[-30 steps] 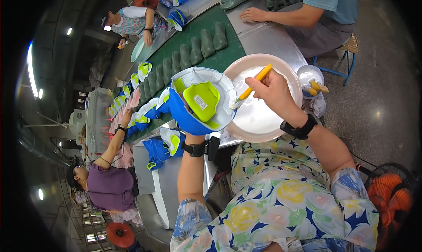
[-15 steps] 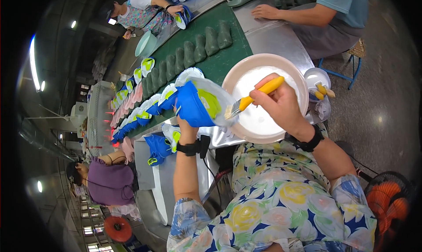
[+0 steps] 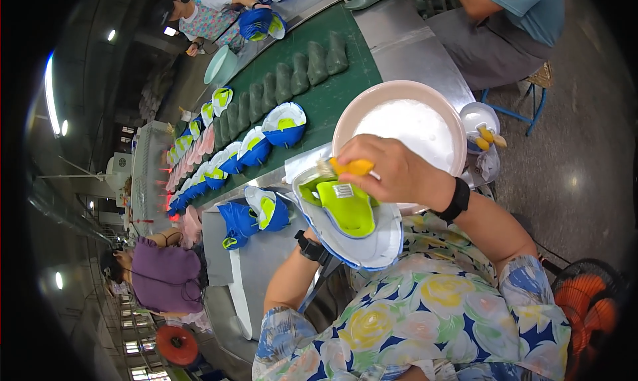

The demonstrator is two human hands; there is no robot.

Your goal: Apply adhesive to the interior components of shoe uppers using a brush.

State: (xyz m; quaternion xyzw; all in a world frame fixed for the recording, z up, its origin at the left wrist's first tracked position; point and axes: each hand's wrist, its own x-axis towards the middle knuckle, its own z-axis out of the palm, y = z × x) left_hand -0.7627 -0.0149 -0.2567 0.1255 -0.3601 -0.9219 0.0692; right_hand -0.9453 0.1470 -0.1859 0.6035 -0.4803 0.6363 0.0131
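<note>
My left hand holds a shoe upper from beneath, its fingers hidden behind it. The upper is turned sole side up, showing a pale rim and lime-green lining. My right hand is closed round the yellow handle of a brush. The blurred bristles are at the upper's far left end, against or just over the lining. Behind my right hand stands a wide pinkish basin with white liquid in it.
Uppers and dark shoe lasts line a green belt. Other blue uppers lie left of my arm. A small tub with yellow-handled brushes stands right of the basin. Co-workers sit around; an orange fan is at lower right.
The upper has come toward me and tipped so its inside faces up. My right hand has moved left and turned over, bringing the brush to the far end. A co-worker's arm has lifted off the table.
</note>
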